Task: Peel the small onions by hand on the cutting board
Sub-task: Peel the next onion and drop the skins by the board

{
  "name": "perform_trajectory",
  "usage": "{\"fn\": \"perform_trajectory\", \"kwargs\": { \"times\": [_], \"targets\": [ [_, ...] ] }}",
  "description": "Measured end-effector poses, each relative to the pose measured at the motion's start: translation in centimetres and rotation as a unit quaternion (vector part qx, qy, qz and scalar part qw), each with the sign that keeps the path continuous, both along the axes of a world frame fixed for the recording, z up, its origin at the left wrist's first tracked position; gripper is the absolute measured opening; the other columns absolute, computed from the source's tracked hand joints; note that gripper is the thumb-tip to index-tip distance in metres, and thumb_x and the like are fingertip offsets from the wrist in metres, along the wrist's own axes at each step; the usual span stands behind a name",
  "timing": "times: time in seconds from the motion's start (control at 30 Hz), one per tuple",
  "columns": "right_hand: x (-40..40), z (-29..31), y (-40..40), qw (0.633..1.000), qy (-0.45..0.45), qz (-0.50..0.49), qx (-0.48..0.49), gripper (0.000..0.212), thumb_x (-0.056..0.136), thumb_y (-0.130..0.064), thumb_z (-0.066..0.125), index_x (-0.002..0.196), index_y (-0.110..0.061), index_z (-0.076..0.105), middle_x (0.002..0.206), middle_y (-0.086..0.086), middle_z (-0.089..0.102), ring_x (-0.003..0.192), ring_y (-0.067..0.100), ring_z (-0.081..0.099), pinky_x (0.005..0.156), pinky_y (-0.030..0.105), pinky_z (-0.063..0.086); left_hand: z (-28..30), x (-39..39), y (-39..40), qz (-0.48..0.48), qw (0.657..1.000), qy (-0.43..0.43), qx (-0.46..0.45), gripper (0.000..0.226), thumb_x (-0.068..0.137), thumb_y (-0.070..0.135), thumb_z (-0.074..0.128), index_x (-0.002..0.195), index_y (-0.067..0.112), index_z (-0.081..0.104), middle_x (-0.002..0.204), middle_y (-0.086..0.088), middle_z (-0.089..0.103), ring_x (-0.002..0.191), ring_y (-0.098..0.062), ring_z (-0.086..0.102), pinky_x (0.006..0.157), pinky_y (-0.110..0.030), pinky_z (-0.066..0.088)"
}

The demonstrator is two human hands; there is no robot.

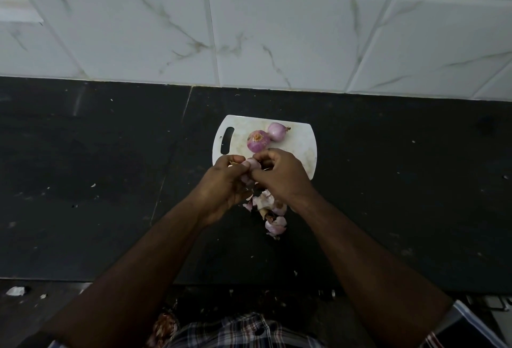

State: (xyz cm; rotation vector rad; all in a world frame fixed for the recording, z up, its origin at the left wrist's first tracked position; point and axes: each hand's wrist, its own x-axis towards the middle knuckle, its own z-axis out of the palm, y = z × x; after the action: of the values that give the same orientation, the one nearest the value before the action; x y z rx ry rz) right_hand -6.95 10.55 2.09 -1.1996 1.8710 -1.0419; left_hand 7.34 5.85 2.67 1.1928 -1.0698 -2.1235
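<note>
A small white cutting board [302, 142] with a handle slot lies on the dark counter. Two purple onions rest on it: a larger one [257, 141] and a smaller one [277, 132] behind it, touching. Over the board's near edge, my left hand [224, 186] and my right hand [282, 175] both grip a pale small onion [250, 165], fingers pinched on it. Most of that onion is hidden by my fingers. A pile of pink and white peels [270, 213] lies on the counter just below my hands.
The black counter [110, 181] stretches wide to both sides, with small peel scraps scattered on it. A white marbled tile wall [249, 28] rises behind the board. A scrap [16, 291] lies near the counter's front edge at left.
</note>
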Motion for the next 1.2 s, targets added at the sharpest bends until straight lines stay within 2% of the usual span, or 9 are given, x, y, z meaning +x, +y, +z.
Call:
{"fn": "perform_trajectory", "kwargs": {
  "times": [0.2, 0.47, 0.57, 0.67, 0.73, 0.8, 0.87, 0.93, 1.2],
  "targets": [
    [0.4, 0.1, 0.2, 1.000, 0.018, -0.022, -0.007, 0.023, 0.082, -0.032, 0.077, 0.101, -0.020, 0.069, 0.086, -0.008, 0.073, 0.076, 0.001, 0.069, 0.059, 0.013, 0.051, -0.5, 0.4, 0.1, -0.020, 0.999, -0.027, -0.042, 0.019, 0.104, 0.011, 0.052, 0.124, 0.009, 0.052, 0.118, -0.028, 0.063, 0.102, -0.034, 0.062, 0.099, -0.050, 0.052],
    [1.5, -0.2, -0.1, 0.994, 0.102, -0.031, -0.033, 0.019, 0.085, -0.033, 0.069, 0.097, -0.018, 0.064, 0.087, -0.003, 0.071, 0.082, 0.014, 0.069, 0.075, 0.041, 0.059, -0.1, 0.8, 0.3, -0.009, 0.999, 0.021, -0.028, 0.031, 0.104, 0.002, 0.048, 0.134, -0.005, 0.046, 0.128, -0.029, 0.064, 0.109, -0.035, 0.063, 0.088, -0.040, 0.060],
    [1.5, -0.5, -0.2, 0.992, 0.119, -0.028, -0.044, 0.012, 0.089, -0.024, 0.066, 0.097, -0.015, 0.064, 0.088, -0.001, 0.071, 0.083, 0.015, 0.068, 0.077, 0.039, 0.058, -0.2, 0.8, 0.5, -0.011, 0.999, 0.031, -0.025, 0.028, 0.103, 0.001, 0.049, 0.131, -0.005, 0.048, 0.125, -0.028, 0.066, 0.108, -0.034, 0.066, 0.087, -0.039, 0.062],
    [0.8, -0.3, 0.1, 0.991, 0.123, -0.028, -0.046, 0.010, 0.090, -0.016, 0.066, 0.099, -0.013, 0.067, 0.093, 0.001, 0.072, 0.083, 0.011, 0.064, 0.075, 0.023, 0.054, -0.4, 0.9, 0.4, 0.015, 0.999, 0.034, -0.019, 0.019, 0.105, 0.003, 0.046, 0.124, 0.000, 0.052, 0.117, -0.027, 0.068, 0.095, -0.030, 0.074, 0.083, -0.038, 0.063],
    [0.3, -0.1, 0.0, 0.995, 0.084, -0.032, -0.043, 0.012, 0.089, -0.010, 0.062, 0.098, -0.015, 0.070, 0.092, -0.001, 0.073, 0.082, 0.012, 0.067, 0.074, 0.020, 0.055, -0.4, 1.0, 0.2, 0.031, 0.998, 0.041, -0.024, 0.017, 0.106, 0.003, 0.043, 0.120, 0.002, 0.054, 0.115, -0.025, 0.068, 0.090, -0.027, 0.076, 0.077, -0.035, 0.064],
    [-0.3, 0.1, -0.3, 0.999, -0.038, -0.029, -0.014, 0.016, 0.092, -0.015, 0.058, 0.100, -0.016, 0.072, 0.095, 0.001, 0.074, 0.086, 0.020, 0.072, 0.078, 0.037, 0.062, -0.5, 1.1, 0.0, 0.044, 0.997, 0.044, -0.036, 0.017, 0.107, 0.002, 0.042, 0.118, 0.003, 0.055, 0.118, -0.024, 0.066, 0.091, -0.025, 0.075, 0.074, -0.030, 0.062],
    [-0.7, 0.4, -0.2, 0.984, -0.175, 0.000, 0.033, 0.021, 0.096, -0.025, 0.063, 0.112, -0.016, 0.071, 0.103, 0.006, 0.074, 0.093, 0.028, 0.074, 0.079, 0.049, 0.063, -0.5, 1.1, -0.2, 0.051, 0.996, 0.052, -0.046, 0.019, 0.106, -0.001, 0.041, 0.118, 0.002, 0.055, 0.123, -0.024, 0.062, 0.096, -0.024, 0.072, 0.079, -0.031, 0.063],
    [-0.8, 0.3, 0.3, 0.971, -0.231, 0.045, 0.045, 0.031, 0.094, -0.029, 0.070, 0.122, -0.016, 0.068, 0.107, 0.008, 0.075, 0.096, 0.026, 0.075, 0.081, 0.047, 0.062, -0.6, 1.1, -0.2, 0.033, 0.996, 0.065, -0.054, 0.022, 0.104, -0.004, 0.041, 0.119, 0.000, 0.056, 0.122, -0.025, 0.061, 0.103, -0.028, 0.065, 0.088, -0.033, 0.061],
    [-0.2, -0.6, 0.6, 0.992, -0.094, 0.042, -0.074, 0.024, 0.083, -0.010, 0.079, 0.106, -0.012, 0.074, 0.094, -0.001, 0.077, 0.089, 0.008, 0.074, 0.079, 0.028, 0.060, -0.2, 1.7, -0.7, -0.005, 0.998, 0.057, -0.003, 0.034, 0.103, 0.012, 0.052, 0.133, -0.003, 0.058, 0.127, -0.025, 0.067, 0.103, -0.028, 0.071, 0.092, -0.038, 0.060]
  ]
}}
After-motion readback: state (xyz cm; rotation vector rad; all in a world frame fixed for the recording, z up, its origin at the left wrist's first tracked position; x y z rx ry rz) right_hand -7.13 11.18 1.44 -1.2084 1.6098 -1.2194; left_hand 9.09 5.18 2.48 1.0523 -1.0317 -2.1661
